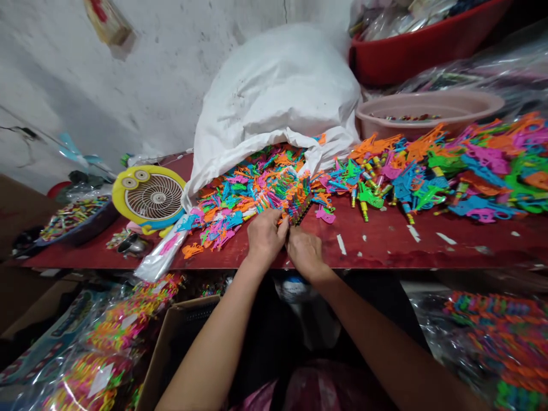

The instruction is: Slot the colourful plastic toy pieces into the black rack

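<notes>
My left hand [266,238] is closed at the near end of a packed row of small plastic toy guns [299,194] in orange, green, blue and pink. Its thumb and curled fingers grip there. A dark edge shows along the underside of the row. Pressed up close beside it, my right hand [305,252] is closed too, fingertips meeting the left hand's; what it pinches is hidden. Behind the row, a heap of loose toy guns [240,185] spills from the mouth of a big white sack [278,85]. Both hands are over the front of the red table [372,245].
More toy guns [428,171] are piled at the right, before a pink basin [432,105]. Leftward stand a yellow fan [156,197] and a dark basin [81,225] of small pieces. Below are a cardboard box [160,348] and bagged toys [107,331]. A red tub [423,48] sits higher up.
</notes>
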Tool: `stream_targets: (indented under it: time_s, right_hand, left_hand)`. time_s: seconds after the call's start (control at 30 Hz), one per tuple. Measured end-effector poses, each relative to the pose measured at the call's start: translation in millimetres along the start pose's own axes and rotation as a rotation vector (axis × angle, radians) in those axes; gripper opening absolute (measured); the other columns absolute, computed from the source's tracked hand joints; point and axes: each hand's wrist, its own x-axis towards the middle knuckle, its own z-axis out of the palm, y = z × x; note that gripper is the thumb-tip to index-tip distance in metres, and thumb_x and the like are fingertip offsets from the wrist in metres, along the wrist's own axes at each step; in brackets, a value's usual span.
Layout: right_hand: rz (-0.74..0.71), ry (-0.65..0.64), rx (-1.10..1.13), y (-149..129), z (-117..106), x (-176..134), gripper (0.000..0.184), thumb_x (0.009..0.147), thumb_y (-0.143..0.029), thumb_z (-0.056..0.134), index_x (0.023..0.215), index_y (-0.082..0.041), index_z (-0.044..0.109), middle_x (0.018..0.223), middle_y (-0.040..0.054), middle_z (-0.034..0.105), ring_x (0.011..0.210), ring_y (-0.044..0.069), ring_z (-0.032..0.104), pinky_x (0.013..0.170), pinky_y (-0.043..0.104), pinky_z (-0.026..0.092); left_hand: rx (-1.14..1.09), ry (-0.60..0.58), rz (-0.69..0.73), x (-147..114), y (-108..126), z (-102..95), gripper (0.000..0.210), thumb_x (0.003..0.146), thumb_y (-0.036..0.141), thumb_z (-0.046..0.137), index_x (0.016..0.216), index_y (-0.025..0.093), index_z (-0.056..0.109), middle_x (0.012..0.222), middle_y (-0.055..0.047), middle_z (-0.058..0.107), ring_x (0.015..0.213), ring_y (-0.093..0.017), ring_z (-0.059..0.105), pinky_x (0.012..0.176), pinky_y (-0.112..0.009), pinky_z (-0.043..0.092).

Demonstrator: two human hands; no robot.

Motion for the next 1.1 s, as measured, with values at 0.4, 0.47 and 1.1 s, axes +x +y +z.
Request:
stream_targets:
  time_s: [0.4, 0.47, 1.1]
  right_hand:
    - [-0.013, 0.046, 0.018, 0, 7, 7, 0.025, 0.097, -0.035, 0.047, 0.107, -0.018, 0.064, 0.103, 0.0095, 0.072, 0.088, 0.022, 0.067, 0.067, 0.029, 0.039]
    - [-0.027, 0.083, 0.025, 1, 9, 8, 0.024, 0.096, -0.034, 0.048, 0.105, -0.018, 0.064, 0.103, 0.0094, 0.071, 0.089, 0.022, 0.067, 0.067, 0.029, 0.038]
    - [-0.128, 0.11, 0.509, 30, 30, 25, 0.021, 0.082, -0.023, 0.056, 0.099, -0.018, 0.068, 0.081, 0.0047, 0.069, 0.073, 0.018, 0.062, 0.065, 0.027, 0.04]
  left_hand:
    - [-0.138, -0.137, -0.078, 9, -23, -8.4, 0.017, 0.09, 0.029, 0.062, 0.078, 0.018, 0.065, 0.074, -0.001, 0.066, 0.069, -0.014, 0.059, 0.063, -0.024, 0.039]
    - [-0.145, -0.149, -0.077, 9, -25, -8.0, 0.017, 0.09, 0.029, 0.062, 0.077, 0.018, 0.065, 0.074, -0.001, 0.065, 0.07, -0.014, 0.059, 0.064, -0.024, 0.041]
    - [0.04, -0.005, -0.008, -8, -47, -9.1, 0.014, 0.083, 0.024, 0.07, 0.095, 0.018, 0.066, 0.081, -0.003, 0.068, 0.076, -0.018, 0.062, 0.072, -0.029, 0.045]
